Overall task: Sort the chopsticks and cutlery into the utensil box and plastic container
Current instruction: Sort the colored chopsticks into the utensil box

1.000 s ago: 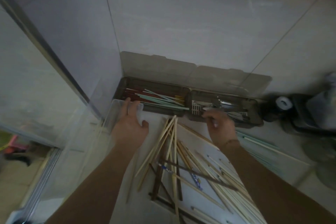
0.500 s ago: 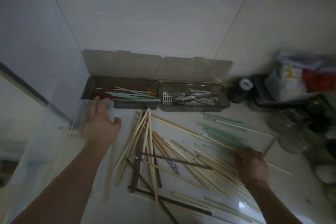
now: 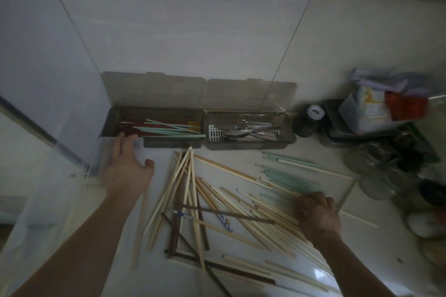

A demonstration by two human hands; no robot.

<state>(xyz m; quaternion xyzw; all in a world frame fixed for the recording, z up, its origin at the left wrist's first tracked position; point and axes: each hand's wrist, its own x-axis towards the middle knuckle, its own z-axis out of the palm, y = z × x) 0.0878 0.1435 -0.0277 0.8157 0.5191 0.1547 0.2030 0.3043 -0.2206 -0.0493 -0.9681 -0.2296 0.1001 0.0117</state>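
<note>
**Chopsticks spread over the counter, both hands down among them**

Head view: chopsticks cover most of the white countertop [image 3: 376, 210]. A heap of pale wooden chopsticks [image 3: 241, 202] fans out from the middle toward the near edge, with a few dark brown chopsticks [image 3: 173, 234] and a blue-patterned pair [image 3: 224, 220] crossed among them. A bunch of mint-green chopsticks [image 3: 289, 178] lies to the right of the heap, nearer the back wall.

Against the back wall stands the brown utensil box [image 3: 154, 143], both lids tipped up against the tiles. Its left compartment holds red, green and yellow chopsticks; its right compartment holds metal cutlery [image 3: 246, 131] on a slotted tray.

The clear plastic container [image 3: 72, 190] sits at the left edge of the countertop, its far end just in front of the box's left corner. The left hand [image 3: 125, 171] rests on that far rim, fingers fairly straight and draped over it, thumb spread to the right, gripping nothing that I can make out.

The right hand [image 3: 317, 214] is knuckles-up on the right side of the heap, fingers curled down onto the ends of the green and pale sticks; whether any stick is actually pinched I cannot tell.

At the right end of the countertop are a dark jar with a white lid [image 3: 311, 119] and a blurred clutter of bags and dishes.
</note>
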